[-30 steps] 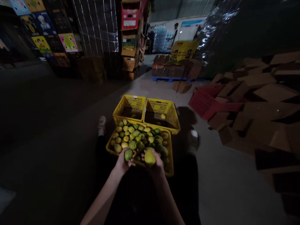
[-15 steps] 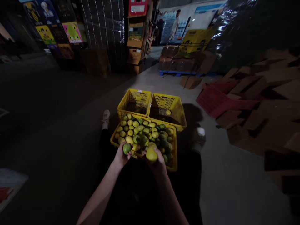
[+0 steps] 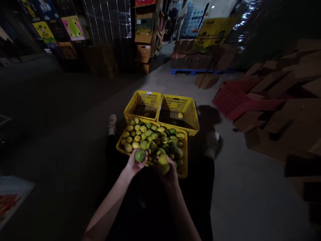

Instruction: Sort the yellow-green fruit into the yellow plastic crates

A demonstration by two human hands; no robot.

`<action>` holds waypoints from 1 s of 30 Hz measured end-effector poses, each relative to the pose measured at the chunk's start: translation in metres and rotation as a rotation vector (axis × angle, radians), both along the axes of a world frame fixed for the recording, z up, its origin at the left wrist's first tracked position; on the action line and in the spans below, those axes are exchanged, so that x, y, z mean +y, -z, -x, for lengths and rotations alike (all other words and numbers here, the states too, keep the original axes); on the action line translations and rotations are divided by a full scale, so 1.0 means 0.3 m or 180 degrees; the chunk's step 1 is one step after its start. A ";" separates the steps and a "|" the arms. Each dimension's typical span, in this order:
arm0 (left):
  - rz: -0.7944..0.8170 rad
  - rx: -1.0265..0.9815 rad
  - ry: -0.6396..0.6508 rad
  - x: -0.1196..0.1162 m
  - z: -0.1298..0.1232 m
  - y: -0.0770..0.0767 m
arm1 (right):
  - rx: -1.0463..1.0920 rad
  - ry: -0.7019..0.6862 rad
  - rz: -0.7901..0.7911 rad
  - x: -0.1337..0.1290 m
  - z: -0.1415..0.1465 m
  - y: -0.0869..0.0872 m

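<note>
Over the near edge of a yellow crate [image 3: 185,169] full of yellow and green lemons [image 3: 150,133], both my hands are raised. A round green lemon [image 3: 139,155] sits in my left hand [image 3: 133,165], with my fingers curled around its underside. My right hand [image 3: 171,174] grips a larger yellow-green lemon [image 3: 164,164], its thumb along the right side. Some lemons behind my hands are hidden. Beyond the full crate stand two more yellow crates side by side; the right one [image 3: 193,122] holds a yellow lemon [image 3: 180,115], while the left one [image 3: 128,113] has a dark, hard-to-read bottom.
Flattened cardboard [image 3: 296,130] and a red crate [image 3: 233,100] lie at the right. A blue pallet [image 3: 193,71] with boxes stands ahead, near stacked cartons [image 3: 143,33]. A person [image 3: 181,20] is in the background. My feet flank the crates.
My left hand has shifted slightly right and up with the green lemon, which has turned in it. The right hand still holds its lemon. The view has tilted down a little.
</note>
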State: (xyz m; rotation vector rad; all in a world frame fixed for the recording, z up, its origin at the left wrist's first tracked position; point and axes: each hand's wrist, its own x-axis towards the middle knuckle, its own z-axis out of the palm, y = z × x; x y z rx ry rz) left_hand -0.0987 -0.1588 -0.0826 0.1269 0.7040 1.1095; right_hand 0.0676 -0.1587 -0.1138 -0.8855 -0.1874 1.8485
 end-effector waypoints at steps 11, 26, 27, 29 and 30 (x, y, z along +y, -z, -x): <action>-0.0087 0.0281 0.0001 0.024 -0.021 0.010 | 0.0314 -0.0037 0.0240 0.002 0.011 -0.037; -0.0561 0.0559 -0.0139 -0.010 -0.016 -0.009 | -0.0155 -0.0589 -0.1218 -0.018 0.012 -0.044; -0.0558 0.0552 -0.0147 -0.012 -0.016 -0.013 | -0.0214 -0.0623 -0.1292 -0.018 0.011 -0.045; -0.0488 0.0492 -0.0181 -0.014 -0.013 -0.019 | -0.0227 -0.0629 -0.1320 -0.017 0.011 -0.047; -0.0428 0.0424 -0.0183 -0.014 -0.012 -0.020 | -0.0184 -0.0577 -0.1232 -0.017 0.013 -0.049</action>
